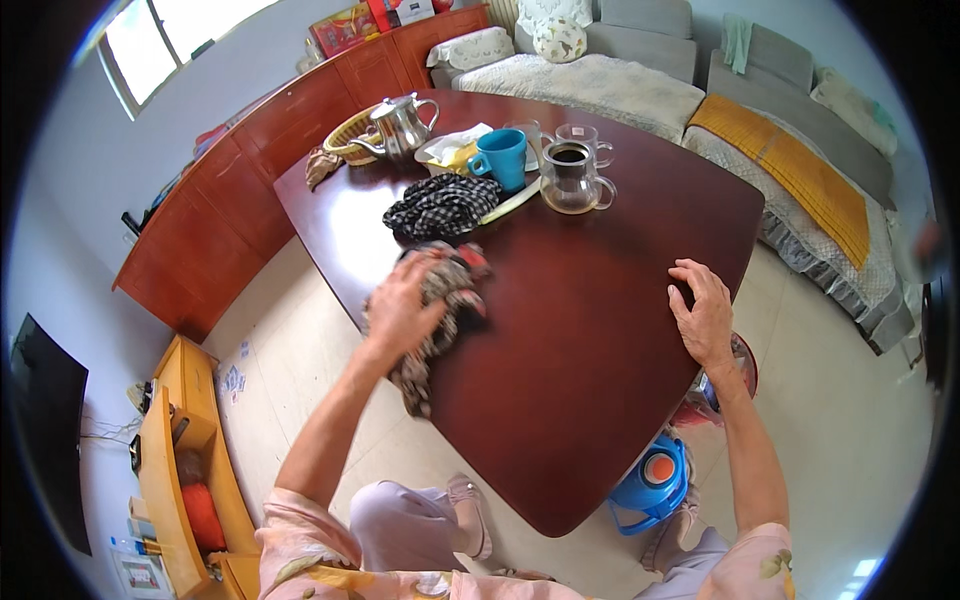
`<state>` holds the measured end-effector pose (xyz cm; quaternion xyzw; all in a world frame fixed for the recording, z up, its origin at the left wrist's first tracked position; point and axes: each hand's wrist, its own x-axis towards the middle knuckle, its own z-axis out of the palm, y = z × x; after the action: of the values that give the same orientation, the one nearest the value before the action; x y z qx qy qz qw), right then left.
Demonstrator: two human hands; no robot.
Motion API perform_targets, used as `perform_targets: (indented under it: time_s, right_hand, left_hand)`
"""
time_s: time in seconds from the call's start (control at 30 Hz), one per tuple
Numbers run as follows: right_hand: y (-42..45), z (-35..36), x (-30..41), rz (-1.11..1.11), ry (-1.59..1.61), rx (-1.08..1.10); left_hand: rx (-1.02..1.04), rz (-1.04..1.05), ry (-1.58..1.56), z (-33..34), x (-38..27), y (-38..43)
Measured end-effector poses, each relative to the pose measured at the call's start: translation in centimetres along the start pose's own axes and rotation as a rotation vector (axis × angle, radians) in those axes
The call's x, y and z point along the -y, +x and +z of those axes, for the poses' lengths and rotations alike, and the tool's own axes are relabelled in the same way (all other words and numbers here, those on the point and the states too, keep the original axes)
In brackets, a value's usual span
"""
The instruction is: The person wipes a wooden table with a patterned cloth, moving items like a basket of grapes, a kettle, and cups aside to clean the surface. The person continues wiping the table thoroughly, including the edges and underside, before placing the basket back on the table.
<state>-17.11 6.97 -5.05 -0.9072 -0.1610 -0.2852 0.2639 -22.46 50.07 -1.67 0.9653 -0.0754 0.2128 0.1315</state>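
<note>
My left hand (405,306) lies on a crumpled, patterned brown, black and red cloth (442,300) at the left edge of a dark red wooden table (570,337). Part of that cloth hangs over the edge; whether the fingers grip it cannot be told. At the table's right edge is my right hand (701,311), fingers slightly bent and apart, holding nothing. Beyond my left hand sits a bundled black-and-white checked cloth (442,204).
Farther back on the table stand a metal teapot (401,127), a wicker basket (349,139), a blue mug (504,159) and a glass pot (571,180). A blue thermos jug (652,484) stands on the floor below the table's right edge.
</note>
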Motion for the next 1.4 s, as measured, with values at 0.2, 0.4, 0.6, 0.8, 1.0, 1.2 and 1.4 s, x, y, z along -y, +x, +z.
perform_targets:
  time_s: [0.2, 0.4, 0.6, 0.8, 1.0, 1.2, 1.4]
  right_hand:
    - [0.1, 0.4, -0.4, 0.045, -0.033, 0.033]
    - [0.2, -0.8, -0.5, 0.078, -0.08, 0.067]
    - [0.7, 0.4, -0.7, 0.031, -0.092, 0.085]
    - [0.3, -0.1, -1.8, 0.061, -0.133, 0.079]
    - [0.6, -0.1, -2.0, 0.046, -0.117, 0.059]
    - [0.6, 1.4, -1.6, 0.011, -0.061, 0.019]
    - [0.4, 1.2, -2.0, 0.023, -0.058, 0.0]
  left_hand:
    - [0.176, 0.259, -0.08, -1.3, -5.9, -1.8]
    - [0.102, 0.091, -0.125, 0.4, 3.5, 2.2]
    - [-0.053, -0.252, 0.047, 1.5, 7.4, 5.5]
    - [0.09, 0.166, -0.134, -0.9, 2.0, -2.6]
    - [0.067, 0.217, -0.183, -1.8, 3.1, -4.0]
    - [-0.022, -0.292, 0.085, -0.9, 8.3, 0.8]
    - [-0.023, 0.066, -0.136, -0.5, -1.6, -3.8]
